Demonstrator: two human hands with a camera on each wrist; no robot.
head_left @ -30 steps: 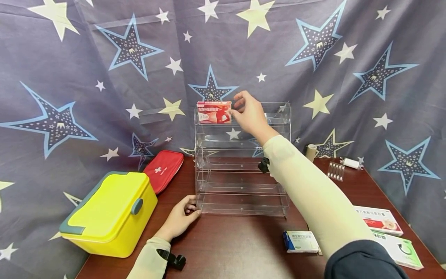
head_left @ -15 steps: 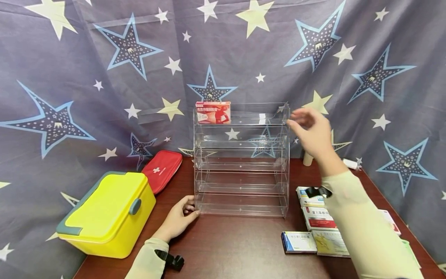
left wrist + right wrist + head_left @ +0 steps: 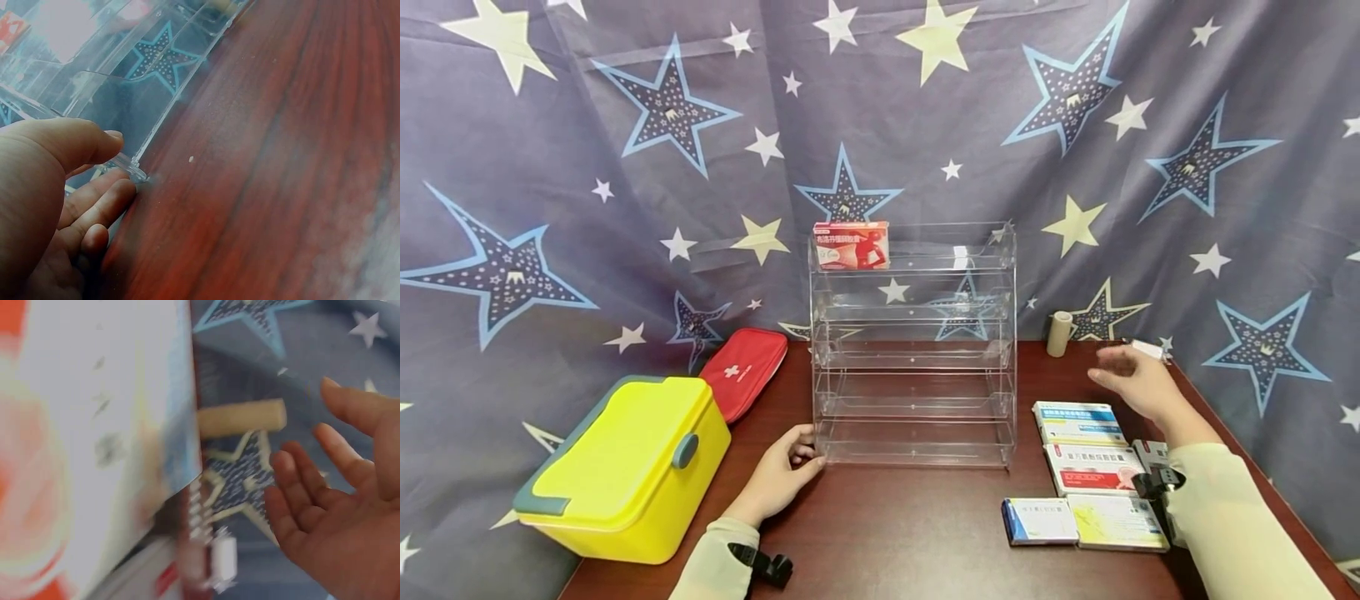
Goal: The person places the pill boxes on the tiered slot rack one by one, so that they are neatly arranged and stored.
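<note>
A clear acrylic tiered rack (image 3: 913, 406) stands upright on the table. On its top tier, at the left end, sits a red medicine box (image 3: 851, 247). My left hand (image 3: 781, 475) holds the rack's lower left corner; in the left wrist view the thumb (image 3: 94, 142) lies on one side of the clear edge and the fingers on the other. My right hand (image 3: 1138, 385) hovers with nothing in it above the right side of the table, beyond several medicine boxes. Nearest to it is a white and blue box (image 3: 1078, 423); in front lies a white and red box (image 3: 1088, 468).
A yellow lidded case (image 3: 632, 467) and a red first-aid pouch (image 3: 745, 371) stand at the left. At the right front lie a blue and white box (image 3: 1040, 521) and a yellow-patterned box (image 3: 1117, 523). A tan roll (image 3: 1059, 334) stands at the back, before a star-print curtain (image 3: 970, 125).
My right hand has left the red box on the top tier and moved right and down, over the table's right side. The left hand stays at the rack's corner.
</note>
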